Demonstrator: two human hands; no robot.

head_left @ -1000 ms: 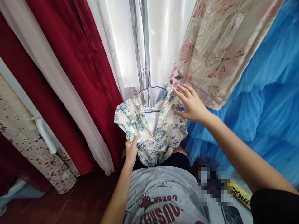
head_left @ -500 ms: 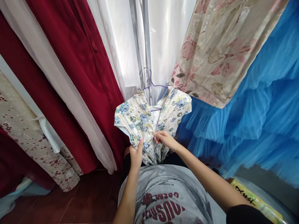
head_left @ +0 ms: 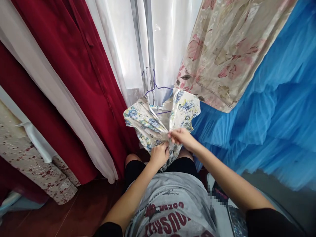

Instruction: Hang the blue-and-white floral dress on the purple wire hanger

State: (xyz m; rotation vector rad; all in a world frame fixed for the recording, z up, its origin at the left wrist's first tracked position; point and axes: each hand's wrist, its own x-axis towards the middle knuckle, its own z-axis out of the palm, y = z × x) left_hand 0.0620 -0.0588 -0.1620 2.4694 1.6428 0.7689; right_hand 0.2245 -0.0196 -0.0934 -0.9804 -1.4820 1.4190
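Note:
A short-sleeved dress (head_left: 150,123) with blue flowers on cream cloth hangs on a thin purple hanger (head_left: 155,86), directly before my body. My right hand (head_left: 181,135) pinches the front of the dress at the bottom of its V neckline. Just below and to the left, my left hand (head_left: 160,154) has its fingers closed on the cloth at the middle of the front. The two hands are close together. The cloth is pulled into folds toward them, and the lower part of the dress is bunched near my lap.
Dark red drapes (head_left: 81,82) and a pale drape (head_left: 56,85) hang at left. Behind the hanger are grey metal poles (head_left: 149,39) and white curtains (head_left: 170,33). A beige floral cloth (head_left: 229,59) and blue ruffled tulle (head_left: 278,108) hang at right. The floor (head_left: 81,210) is reddish tile.
My left hand has moved right, from the dress's side to its middle front beside my right hand. The right hand rose slightly. The dress front is now drawn together and the neckline gapes wider.

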